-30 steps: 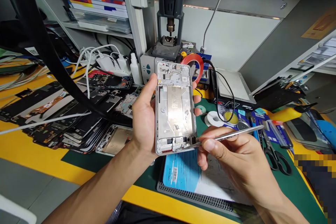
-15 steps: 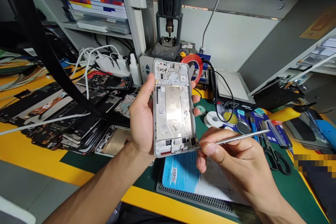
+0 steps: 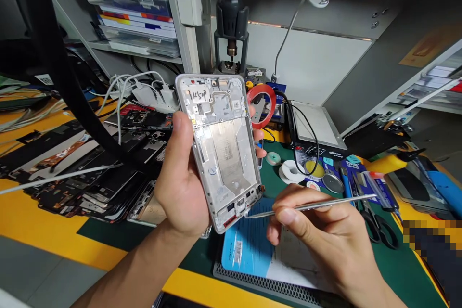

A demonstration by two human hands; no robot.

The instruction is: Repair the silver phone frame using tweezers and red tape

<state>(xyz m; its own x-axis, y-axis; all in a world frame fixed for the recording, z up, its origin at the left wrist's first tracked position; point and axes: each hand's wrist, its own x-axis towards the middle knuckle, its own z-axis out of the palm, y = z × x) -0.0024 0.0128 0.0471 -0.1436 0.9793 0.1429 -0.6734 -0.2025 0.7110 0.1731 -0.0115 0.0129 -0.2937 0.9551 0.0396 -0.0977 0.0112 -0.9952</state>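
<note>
My left hand (image 3: 180, 178) is wrapped round a silver phone frame (image 3: 225, 154), thumb along its left edge and fingertips behind the right edge. The frame is tilted, with its inner side facing me; handwritten black marks stand near its top, and a small red strip sits at the bottom. Between the thumb and fingers of my right hand (image 3: 317, 231) is a slim metal spudger (image 3: 325, 204). Its thin tip lies at the frame's lower edge; whether it touches cannot be made out. A blue and white sheet (image 3: 249, 245) lies beneath, on a perforated dark pad (image 3: 267, 281).
Stacked phone parts (image 3: 97, 178) fill the left side, with a black cable (image 3: 79, 91) hanging in front. Behind stand a drill-like press (image 3: 231, 33) and a red tape roll (image 3: 262, 106). Solder spools (image 3: 292, 172), scissors (image 3: 378, 231) and a yellow-handled tool (image 3: 390, 160) lie to the right.
My left hand has moved left and tilted the phone frame, its top leaning left and nearer to me. The spudger's tip now shows below the frame's bottom edge. The camera view has shifted slightly.
</note>
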